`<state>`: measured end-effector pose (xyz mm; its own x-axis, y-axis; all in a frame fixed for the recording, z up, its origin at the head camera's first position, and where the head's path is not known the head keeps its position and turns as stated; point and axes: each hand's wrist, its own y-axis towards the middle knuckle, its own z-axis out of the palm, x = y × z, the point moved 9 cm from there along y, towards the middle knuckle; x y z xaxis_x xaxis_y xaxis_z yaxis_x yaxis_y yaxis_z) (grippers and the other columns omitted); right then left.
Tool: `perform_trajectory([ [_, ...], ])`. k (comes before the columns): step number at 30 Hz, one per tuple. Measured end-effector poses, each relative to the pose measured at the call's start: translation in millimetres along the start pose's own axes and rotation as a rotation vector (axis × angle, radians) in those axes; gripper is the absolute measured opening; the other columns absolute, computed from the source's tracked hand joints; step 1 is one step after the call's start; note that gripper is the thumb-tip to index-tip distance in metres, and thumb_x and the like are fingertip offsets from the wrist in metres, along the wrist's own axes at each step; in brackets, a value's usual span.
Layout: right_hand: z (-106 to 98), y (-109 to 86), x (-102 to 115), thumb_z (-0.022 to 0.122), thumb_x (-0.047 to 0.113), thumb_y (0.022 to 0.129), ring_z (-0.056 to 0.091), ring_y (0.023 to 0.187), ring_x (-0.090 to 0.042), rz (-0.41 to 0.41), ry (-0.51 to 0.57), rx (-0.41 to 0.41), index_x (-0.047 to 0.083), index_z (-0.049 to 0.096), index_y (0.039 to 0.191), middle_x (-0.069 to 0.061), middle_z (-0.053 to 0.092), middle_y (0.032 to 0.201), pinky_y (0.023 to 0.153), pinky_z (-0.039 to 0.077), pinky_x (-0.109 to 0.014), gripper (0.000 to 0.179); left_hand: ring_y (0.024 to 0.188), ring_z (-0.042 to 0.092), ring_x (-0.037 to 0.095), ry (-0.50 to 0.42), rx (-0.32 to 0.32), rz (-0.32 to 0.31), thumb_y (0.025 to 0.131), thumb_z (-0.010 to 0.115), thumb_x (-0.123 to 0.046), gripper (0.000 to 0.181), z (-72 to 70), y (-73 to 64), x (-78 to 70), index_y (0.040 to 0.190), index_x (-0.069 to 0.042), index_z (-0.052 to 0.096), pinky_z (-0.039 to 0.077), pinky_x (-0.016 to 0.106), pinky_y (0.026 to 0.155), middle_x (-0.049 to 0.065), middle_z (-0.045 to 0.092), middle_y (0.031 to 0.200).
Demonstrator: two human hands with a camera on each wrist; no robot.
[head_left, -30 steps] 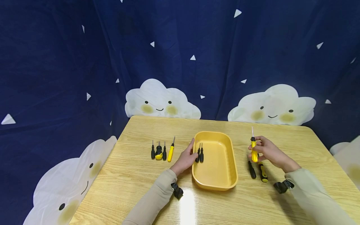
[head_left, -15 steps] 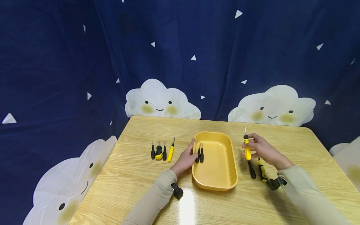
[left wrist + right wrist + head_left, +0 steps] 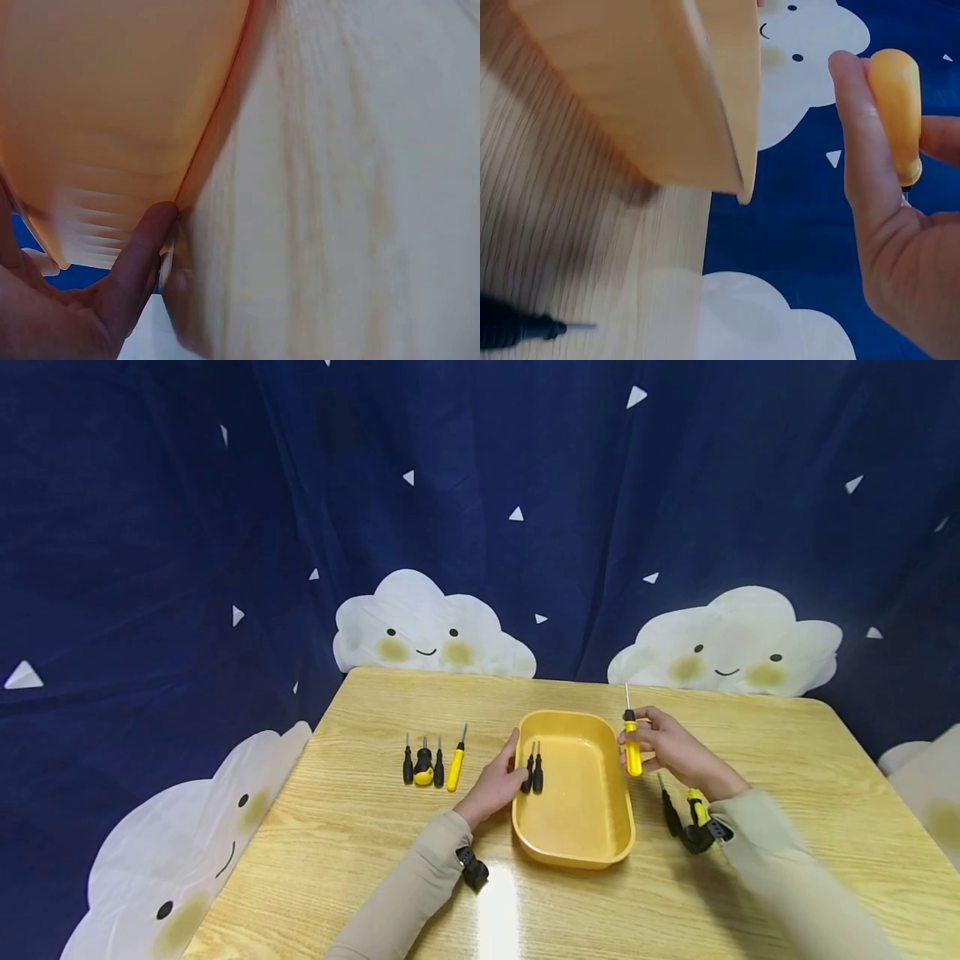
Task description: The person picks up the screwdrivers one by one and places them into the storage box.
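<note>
A yellow plastic tray (image 3: pixel 573 856) sits on the wooden table. My left hand (image 3: pixel 491 789) holds its left wall at the rim, thumb over the edge; in the left wrist view that hand (image 3: pixel 97 307) is against the tray. Two small black screwdrivers (image 3: pixel 537 774) lie inside, beside my thumb. My right hand (image 3: pixel 675 750) pinches a yellow-handled screwdriver (image 3: pixel 633 752) just off the tray's right rim, blade pointing up and away. In the right wrist view the screwdriver's yellow handle (image 3: pixel 896 112) stands between thumb and fingers.
Left of the tray lies a row of several screwdrivers, including a stubby one (image 3: pixel 423 768) and a yellow one (image 3: pixel 456 764). Under my right wrist lie a black screwdriver (image 3: pixel 671 814) and a black-and-yellow one (image 3: pixel 697 802). A dark blue cloud-print curtain (image 3: pixel 480 485) hangs behind the table.
My right hand has moved left with the yellow-handled screwdriver, from above the right-hand screwdrivers to the tray's right rim. The left hand and the tray have stayed in place.
</note>
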<state>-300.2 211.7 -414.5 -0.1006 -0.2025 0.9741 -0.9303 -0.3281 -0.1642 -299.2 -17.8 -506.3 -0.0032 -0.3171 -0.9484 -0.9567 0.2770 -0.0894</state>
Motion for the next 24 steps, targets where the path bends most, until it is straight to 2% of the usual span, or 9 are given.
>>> perform_trajectory([
  [7,9.5,10.6,2.4,0.041,0.01,0.098,0.066,0.078,-0.027,-0.003,0.04,0.008,-0.007,0.022,0.125,-0.013,0.055,0.097,0.066,0.055,-0.044,0.037,0.092,0.059,0.018,-0.001,0.002,-0.004,0.088,0.049,-0.019,0.075,0.4,0.4,1.0,0.151,-0.036,0.013,0.053,0.029,0.067,0.016,0.052,0.132],
  [12,19.0,17.1,4.7,0.039,0.007,0.098,0.066,0.077,-0.027,-0.001,0.069,0.011,-0.008,0.02,0.126,-0.015,0.054,0.097,0.066,0.055,-0.042,0.037,0.091,0.06,0.018,-0.004,0.001,0.001,0.088,0.049,-0.019,0.074,-0.3,0.0,-0.8,0.152,-0.035,0.013,0.053,0.029,0.066,0.017,0.051,0.132],
  [17,27.2,24.4,5.1,0.038,0.007,0.099,0.067,0.074,-0.024,-0.007,0.08,0.011,-0.008,0.02,0.127,-0.016,0.053,0.097,0.065,0.056,-0.042,0.036,0.088,0.061,0.019,-0.012,-0.002,0.005,0.088,0.051,-0.019,0.075,-0.6,-1.9,-2.3,0.152,-0.035,0.014,0.053,0.031,0.067,0.017,0.056,0.124],
  [20,31.8,27.9,5.5,0.037,0.007,0.099,0.067,0.075,-0.025,-0.01,0.092,0.014,-0.006,0.021,0.125,-0.02,0.052,0.101,0.067,0.055,-0.045,0.034,0.088,0.061,0.019,-0.013,-0.003,0.003,0.088,0.051,-0.019,0.076,-0.6,-2.3,-2.2,0.152,-0.035,0.014,0.053,0.031,0.066,0.016,0.058,0.122],
  [24,36.1,32.0,6.3,0.039,0.008,0.099,0.067,0.075,-0.026,-0.007,0.103,0.012,-0.006,0.02,0.125,-0.022,0.052,0.103,0.067,0.055,-0.045,0.034,0.087,0.061,0.019,-0.013,0.001,0.0,0.088,0.05,-0.019,0.075,-0.7,-1.6,-1.3,0.152,-0.035,0.014,0.053,0.029,0.065,0.016,0.056,0.124],
])
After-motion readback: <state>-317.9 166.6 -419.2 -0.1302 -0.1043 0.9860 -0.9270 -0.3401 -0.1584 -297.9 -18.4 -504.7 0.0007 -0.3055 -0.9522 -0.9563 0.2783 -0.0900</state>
